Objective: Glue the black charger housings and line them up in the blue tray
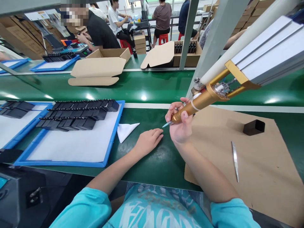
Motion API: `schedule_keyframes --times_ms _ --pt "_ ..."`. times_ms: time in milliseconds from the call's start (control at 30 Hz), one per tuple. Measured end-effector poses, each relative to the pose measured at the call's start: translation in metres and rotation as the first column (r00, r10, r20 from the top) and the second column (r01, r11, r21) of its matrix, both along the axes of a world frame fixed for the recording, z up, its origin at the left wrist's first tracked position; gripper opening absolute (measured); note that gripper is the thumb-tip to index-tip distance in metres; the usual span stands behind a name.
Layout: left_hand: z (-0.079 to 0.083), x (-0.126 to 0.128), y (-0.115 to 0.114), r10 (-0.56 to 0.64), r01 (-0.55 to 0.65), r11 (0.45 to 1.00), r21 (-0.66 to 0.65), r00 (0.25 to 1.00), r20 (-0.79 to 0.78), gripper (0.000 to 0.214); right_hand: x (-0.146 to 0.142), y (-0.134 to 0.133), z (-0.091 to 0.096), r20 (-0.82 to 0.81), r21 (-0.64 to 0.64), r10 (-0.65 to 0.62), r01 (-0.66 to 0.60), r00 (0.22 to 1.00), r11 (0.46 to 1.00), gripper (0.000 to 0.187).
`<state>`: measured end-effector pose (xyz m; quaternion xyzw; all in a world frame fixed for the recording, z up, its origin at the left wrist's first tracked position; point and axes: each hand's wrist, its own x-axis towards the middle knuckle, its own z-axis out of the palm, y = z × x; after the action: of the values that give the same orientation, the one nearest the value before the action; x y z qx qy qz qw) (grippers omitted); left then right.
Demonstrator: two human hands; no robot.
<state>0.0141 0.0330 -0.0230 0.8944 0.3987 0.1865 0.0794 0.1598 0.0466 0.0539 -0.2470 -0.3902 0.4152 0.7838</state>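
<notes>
Far L, left of our blue tray [66, 163], there's a 2nd tray [21, 135] w/ a few blk cases [17, 109]. On the blue tray itself we've got rows of blk boxes [78, 115], grouped toward its far side; front half shows white lining. Beyond that tray, a co-worker in a blk top [102, 33] sits behind an open carton [99, 67]. Just R of the tray, a folded white cloth or paper [125, 130] lies on the green counter [152, 167]. Next R, our L grip [148, 139] rests palm-down on the counter, fingers loosely extended, nothing seen held. Further R of the tray, our R grip [180, 128] is closed round the gold tool [203, 101], held tilted above the counter, pale-blue tip [166, 124] pointing down-left, toward L fingertips. Well R of the tray, a cardboard sheet [261, 183] carries a slim metal strip [235, 161] &, farther back, a blk hollow case [254, 127] on its side.
</notes>
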Motion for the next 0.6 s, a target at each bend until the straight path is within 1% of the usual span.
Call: schedule_keyframes --times_ms 100,167,233,333,400,467,500,533,567,600 --pt "0.0 0.004 -0.004 0.055 -0.047 0.997 0.053 0.983 -0.176 0.035 0.001 0.001 -0.001 -0.021 0.021 0.004 -0.003 1.0 1.0 0.033" --pt "-0.001 0.007 -0.007 0.105 -0.088 0.993 0.078 0.964 -0.243 0.037 0.002 0.002 -0.001 -0.048 0.043 0.016 -0.014 0.999 0.999 0.029" --pt "-0.003 0.01 -0.01 0.135 -0.111 0.988 0.108 0.959 -0.25 0.032 0.003 0.002 -0.001 -0.063 0.052 0.025 -0.022 0.998 0.998 0.027" --pt "-0.008 0.015 -0.012 0.133 -0.104 0.984 0.148 0.972 -0.196 0.027 0.004 0.002 -0.002 -0.046 0.03 0.011 -0.009 0.999 1.0 0.032" --pt "-0.01 0.017 -0.011 0.125 -0.107 0.986 0.128 0.981 -0.148 0.026 0.004 0.002 -0.002 -0.02 0.005 -0.005 0.005 1.0 1.0 0.035" --pt "-0.011 0.017 -0.008 0.121 -0.117 0.992 0.052 0.989 -0.084 0.027 0.005 0.003 -0.002 -0.002 -0.013 -0.014 0.014 1.0 1.0 0.037" --pt "-0.011 0.016 -0.005 0.123 -0.124 0.992 -0.011 0.992 -0.031 0.03 0.005 0.004 -0.002 0.0 -0.016 -0.018 0.018 1.0 1.0 0.037" --pt "-0.01 0.013 -0.002 0.133 -0.128 0.987 -0.098 0.99 0.047 0.034 0.006 0.006 -0.002 -0.002 -0.017 -0.023 0.023 1.0 1.0 0.037" --pt "-0.008 0.01 0.002 0.162 -0.128 0.969 -0.213 0.975 0.153 0.038 0.007 0.007 -0.002 -0.009 -0.013 -0.03 0.03 1.0 0.999 0.035" --pt "-0.005 0.006 0.006 0.222 -0.118 0.93 -0.348 0.935 0.275 0.042 0.008 0.008 -0.003 -0.019 -0.008 -0.036 0.036 0.999 0.999 0.034"
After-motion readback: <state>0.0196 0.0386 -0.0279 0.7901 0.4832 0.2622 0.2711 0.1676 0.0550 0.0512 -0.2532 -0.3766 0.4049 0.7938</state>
